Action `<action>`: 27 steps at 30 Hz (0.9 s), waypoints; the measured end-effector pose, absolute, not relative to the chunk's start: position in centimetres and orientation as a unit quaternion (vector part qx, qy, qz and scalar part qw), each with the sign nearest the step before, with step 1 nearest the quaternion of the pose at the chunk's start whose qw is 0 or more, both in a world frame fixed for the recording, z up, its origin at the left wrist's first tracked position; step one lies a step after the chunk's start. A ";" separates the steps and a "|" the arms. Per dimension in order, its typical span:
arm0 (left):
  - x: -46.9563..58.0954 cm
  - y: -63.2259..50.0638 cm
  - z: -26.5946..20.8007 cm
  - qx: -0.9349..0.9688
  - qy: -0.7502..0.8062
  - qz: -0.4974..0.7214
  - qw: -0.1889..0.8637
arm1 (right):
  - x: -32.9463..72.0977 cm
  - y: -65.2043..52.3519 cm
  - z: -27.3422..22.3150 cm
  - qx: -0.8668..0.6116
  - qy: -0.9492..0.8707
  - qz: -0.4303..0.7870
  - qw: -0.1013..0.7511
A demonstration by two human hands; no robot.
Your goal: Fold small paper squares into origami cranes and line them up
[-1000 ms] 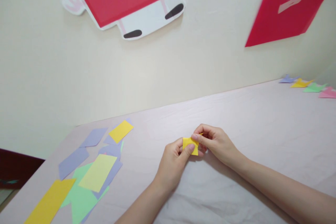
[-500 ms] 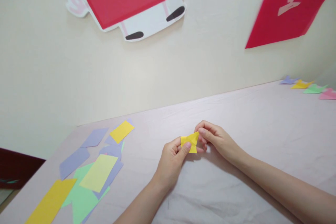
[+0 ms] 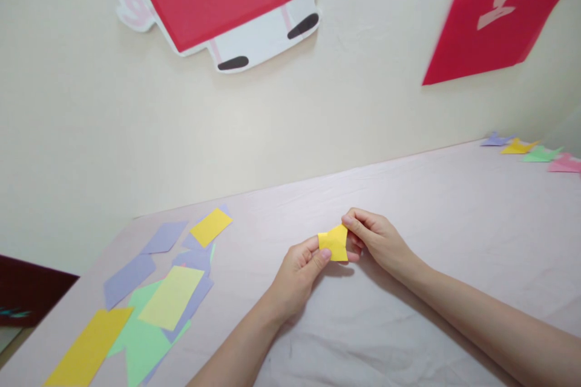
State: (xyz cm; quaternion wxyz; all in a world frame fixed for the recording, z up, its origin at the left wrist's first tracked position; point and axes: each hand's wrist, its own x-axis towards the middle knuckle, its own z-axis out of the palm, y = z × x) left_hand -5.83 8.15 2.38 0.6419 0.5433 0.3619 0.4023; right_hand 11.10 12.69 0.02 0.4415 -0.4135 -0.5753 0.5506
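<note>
A small folded piece of yellow paper [image 3: 334,243] is held up between my two hands, just over the cloth. My left hand [image 3: 297,275] pinches its lower left part, thumb on the front and fingers behind. At the paper's upper right corner, my right hand [image 3: 374,236] grips the tip between thumb and forefinger. Part of the paper's back is hidden, with fingertips showing past its lower right edge.
Loose sheets in purple, green and yellow overlap at the left, among them a pale yellow sheet [image 3: 172,297]. Several folded paper pieces, one of them green [image 3: 540,155], stand in a row at the far right. A wall [image 3: 272,127] with red decorations borders the cloth-covered table [image 3: 408,193].
Both hands have shifted slightly with the yellow paper, which now shows a flatter front with its upper right corner raised. My right thumb and forefinger are now at that corner's tip.
</note>
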 end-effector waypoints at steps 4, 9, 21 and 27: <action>-6.4 8.3 2.7 0.546 0.328 0.383 0.669 | 11.0 12.7 0.1 -0.418 -0.574 0.550 0.439; -6.4 8.3 2.3 0.533 0.333 0.381 0.678 | 11.2 13.0 0.0 -0.412 -0.565 0.561 0.444; -6.3 7.3 1.2 0.765 0.528 0.354 0.100 | 10.8 12.3 0.2 -0.386 -0.510 0.626 0.445; -5.4 7.1 1.1 0.694 0.508 0.440 0.257 | 11.0 12.6 -0.3 -0.367 -0.497 0.620 0.484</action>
